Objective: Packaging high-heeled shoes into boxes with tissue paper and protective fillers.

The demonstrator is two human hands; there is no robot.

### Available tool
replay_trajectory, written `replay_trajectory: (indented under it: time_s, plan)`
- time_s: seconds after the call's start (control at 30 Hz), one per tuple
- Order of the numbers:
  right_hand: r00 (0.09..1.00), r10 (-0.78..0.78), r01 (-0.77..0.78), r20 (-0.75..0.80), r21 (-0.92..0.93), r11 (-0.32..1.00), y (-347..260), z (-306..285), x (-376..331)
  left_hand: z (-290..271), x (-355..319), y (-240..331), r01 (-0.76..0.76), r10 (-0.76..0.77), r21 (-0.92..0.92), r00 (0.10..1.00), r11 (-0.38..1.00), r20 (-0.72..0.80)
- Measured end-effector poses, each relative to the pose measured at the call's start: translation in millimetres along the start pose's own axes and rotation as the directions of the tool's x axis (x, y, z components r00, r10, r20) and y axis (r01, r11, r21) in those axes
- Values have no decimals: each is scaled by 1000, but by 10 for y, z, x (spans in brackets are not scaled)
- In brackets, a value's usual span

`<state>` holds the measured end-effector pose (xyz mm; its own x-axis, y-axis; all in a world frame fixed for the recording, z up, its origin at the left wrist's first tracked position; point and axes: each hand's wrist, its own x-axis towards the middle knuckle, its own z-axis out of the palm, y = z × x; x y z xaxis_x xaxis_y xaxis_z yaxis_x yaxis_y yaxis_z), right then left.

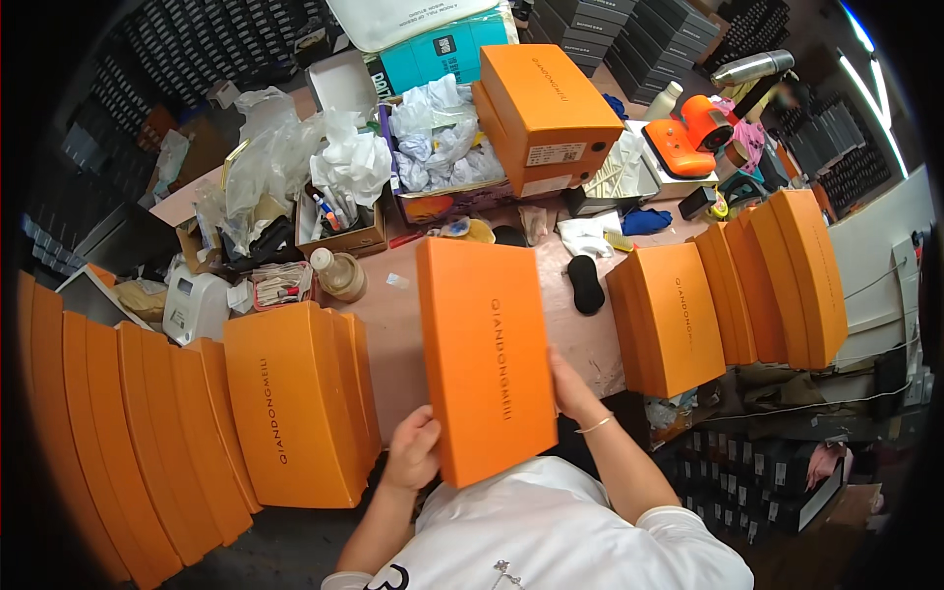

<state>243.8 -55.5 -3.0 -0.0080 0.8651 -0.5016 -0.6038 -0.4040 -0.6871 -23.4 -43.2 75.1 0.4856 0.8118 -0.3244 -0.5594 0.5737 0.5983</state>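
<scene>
Likely light and stiff, the orange box point(487, 364) suits side holds: left hand point(411, 452) grips its left edge, right hand point(573, 391) its right.

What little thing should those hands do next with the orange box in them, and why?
I'd perhaps ease the orange box onto the pink tabletop: the left hand grips one edge, the right hand is at the other, partly hidden, and tabletop shows on both sides of it.
</scene>
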Motion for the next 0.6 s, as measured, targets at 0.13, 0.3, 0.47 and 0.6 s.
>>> replay_trajectory:
  time_s: [0.13, 0.3, 0.47, 0.6]
  plan:
    - [961, -255, 120, -108, -666, 736, -282, -156, -320, -403, 427, -735, -112, 100, 795, 993, 596, 64]
    - [911, -410, 183, -30, -864, 469, 156, -418, 111, -611, 800, -1011, 45, 110, 647, 974, 762, -197]
    - [930, -324, 64, -174, -790, 610, 260, -402, 399, -925, 1043, -1066, 277, -115, 505, 938, 817, -328]
    - [906, -416, 254, -73, -692, 676, 586, -522, 267, -555, 1106, -828, 313, -187, 353, 919, 882, -347]
